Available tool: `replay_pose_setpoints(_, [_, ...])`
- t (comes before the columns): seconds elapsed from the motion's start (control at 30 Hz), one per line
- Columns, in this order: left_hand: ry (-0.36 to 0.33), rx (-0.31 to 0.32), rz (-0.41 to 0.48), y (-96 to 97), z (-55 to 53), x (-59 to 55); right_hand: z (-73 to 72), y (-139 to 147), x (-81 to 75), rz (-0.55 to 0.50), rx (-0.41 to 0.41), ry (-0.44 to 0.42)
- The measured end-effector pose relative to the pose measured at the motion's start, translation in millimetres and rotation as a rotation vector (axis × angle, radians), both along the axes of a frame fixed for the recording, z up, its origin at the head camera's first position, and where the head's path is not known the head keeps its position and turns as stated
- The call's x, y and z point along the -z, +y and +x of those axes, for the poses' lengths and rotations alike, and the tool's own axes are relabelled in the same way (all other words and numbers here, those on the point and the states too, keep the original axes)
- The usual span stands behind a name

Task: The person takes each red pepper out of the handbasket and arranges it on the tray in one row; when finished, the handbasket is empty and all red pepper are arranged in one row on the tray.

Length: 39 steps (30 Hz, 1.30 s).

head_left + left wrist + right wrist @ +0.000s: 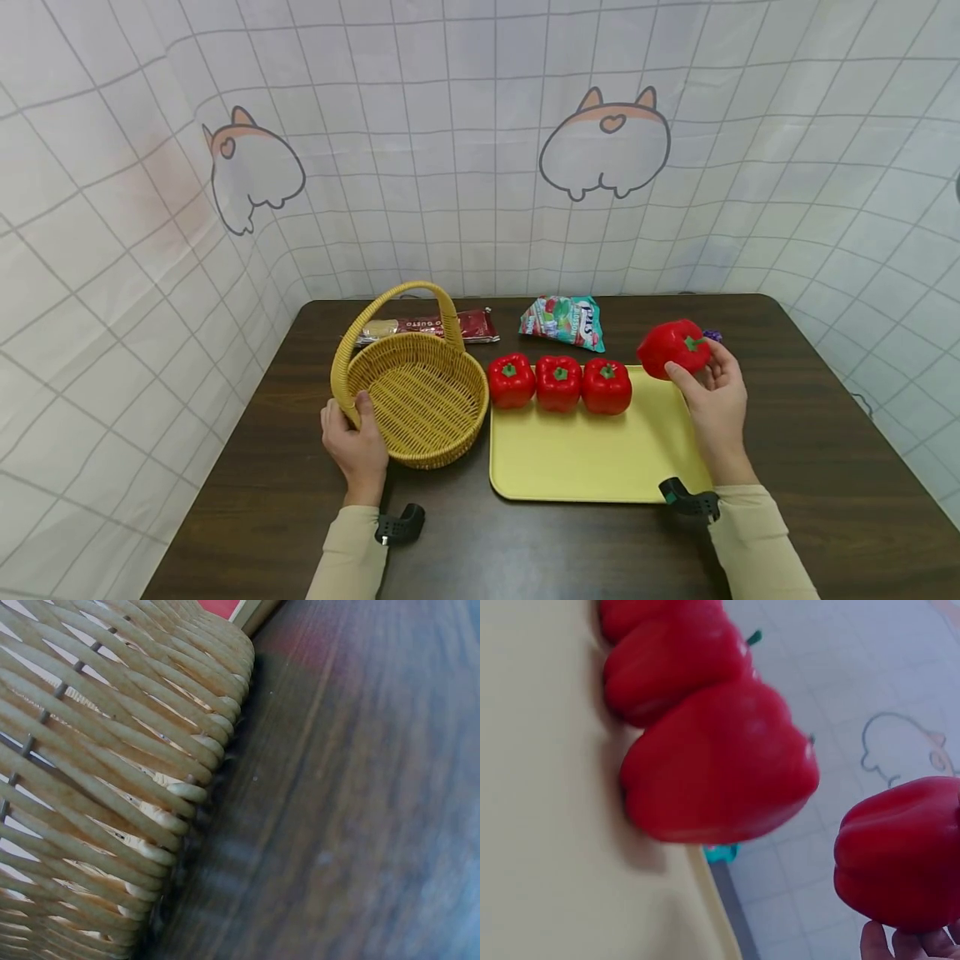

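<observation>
My left hand (pixel 356 446) grips the near-left rim of a woven basket (pixel 420 398) by the foot of its tall handle, the thumb over the edge. No items lie inside the basket. In the left wrist view, the basket's woven wall (pixel 97 772) fills the left side. Over the far right corner of the yellow tray (pixel 585 458), my right hand (pixel 716 404) holds a red bell pepper (pixel 663 348) tilted sideways, its green stem toward the right. Three more red bell peppers (pixel 558 383) stand upright in a row along the tray's far edge. The right wrist view shows the held pepper (pixel 904 855) above fingertips (pixel 874 941).
Behind the basket lies a dark red snack packet (pixel 472 325). A teal candy bag (pixel 566 322) lies behind the tray. Something small and purple (pixel 712 335) is partly hidden by the right hand. A grid-patterned curtain (pixel 472 208) surrounds the dark wooden table (pixel 465 542).
</observation>
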<state>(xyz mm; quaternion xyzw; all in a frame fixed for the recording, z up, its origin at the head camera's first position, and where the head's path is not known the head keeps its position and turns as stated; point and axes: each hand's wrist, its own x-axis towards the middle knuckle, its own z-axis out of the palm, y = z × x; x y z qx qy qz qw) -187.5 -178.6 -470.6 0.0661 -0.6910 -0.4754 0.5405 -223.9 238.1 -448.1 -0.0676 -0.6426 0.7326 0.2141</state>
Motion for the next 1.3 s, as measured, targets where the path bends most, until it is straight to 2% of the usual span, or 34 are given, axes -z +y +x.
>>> replay_pose_setpoints(0.23, [-0.009, -0.015, -0.008, -1.2, -0.8, 1.9, -2.1, 8.1, 15.3, 0.102, 0.035, -0.072])
replay_pose_setpoints(0.33, [-0.012, -0.020, -0.014, -6.3, -6.3, 11.2, -3.7, 11.0, 21.6, 0.151, 0.026, -0.104])
replay_pose_setpoints(0.47, [-0.032, -0.021, -0.017, -16.9, -16.3, 30.4, -3.0, 15.0, 26.4, 0.245, -0.021, -0.149])
replay_pose_setpoints(0.63, [-0.028, -0.008, -0.017, -20.4, -18.2, 35.4, 0.1, 24.9, 32.5, 0.363, -0.114, -0.206])
replay_pose_setpoints(0.9, [-0.024, -0.041, -0.016, -16.9, -15.3, 31.1, 0.1, 40.8, 41.6, 0.423, -0.200, -0.238])
replay_pose_setpoints(1.17, [0.015, -0.025, -0.008, -2.3, -2.2, 4.2, 0.5, 46.1, 42.1, 0.477, -0.259, -0.235])
replay_pose_setpoints(1.3, [0.013, -0.031, -0.012, -1.5, -1.9, 2.0, 0.9, 47.3, 44.3, 0.488, -0.285, -0.228])
